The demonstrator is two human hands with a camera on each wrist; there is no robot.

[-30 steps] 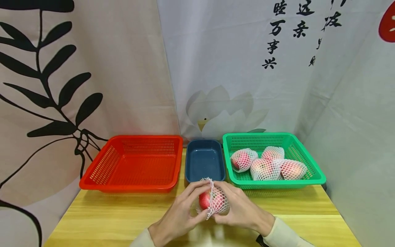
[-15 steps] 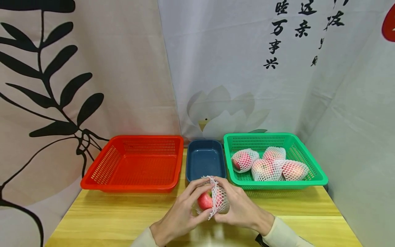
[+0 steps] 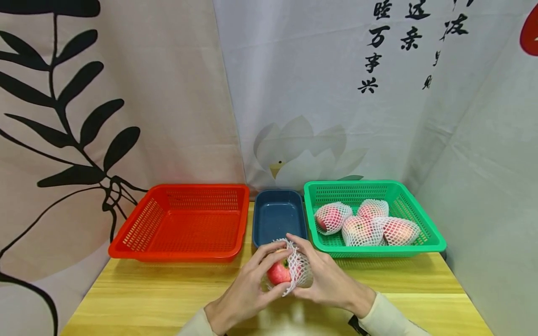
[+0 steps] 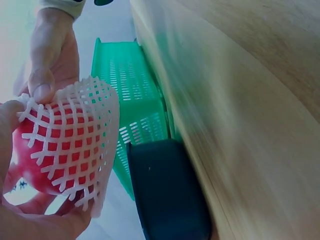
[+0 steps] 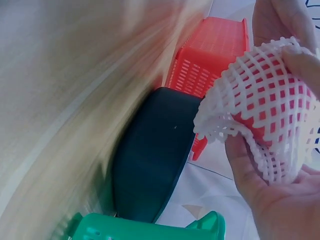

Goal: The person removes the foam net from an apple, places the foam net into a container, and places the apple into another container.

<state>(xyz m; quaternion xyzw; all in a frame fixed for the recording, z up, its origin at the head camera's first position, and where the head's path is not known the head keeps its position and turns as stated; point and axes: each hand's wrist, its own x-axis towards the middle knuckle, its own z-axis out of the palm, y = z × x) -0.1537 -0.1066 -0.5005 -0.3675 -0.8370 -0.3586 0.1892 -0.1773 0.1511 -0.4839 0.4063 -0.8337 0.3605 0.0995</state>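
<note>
Close over the front of the table, both hands hold a red apple [image 3: 277, 274] partly covered by a white foam net [image 3: 300, 273]. The left hand [image 3: 251, 283] curls round the bare side, thumb and fingers pinching the net's edge. Fingers and thumb of the right hand [image 3: 329, 282] wrap the netted side. Bare red skin and the stem hollow show in the head view, at the net's opening. In the left wrist view the net [image 4: 75, 142] spreads over much of the apple and hangs loose past it. The right wrist view shows the net [image 5: 270, 95] bunched at its lower end.
Behind the hands stands a dark blue tray [image 3: 279, 219], with a red basket [image 3: 178, 254] to its left. On its right a green basket [image 3: 378, 252] holds several netted fruits [image 3: 362, 231]. A printed cloth [image 3: 294, 93] hangs behind the wooden table [image 3: 168, 298].
The net's edge has slid rightward off the apple, so more red skin and the stem hollow show. The right index finger has lifted slightly. The baskets and tray stay put.
</note>
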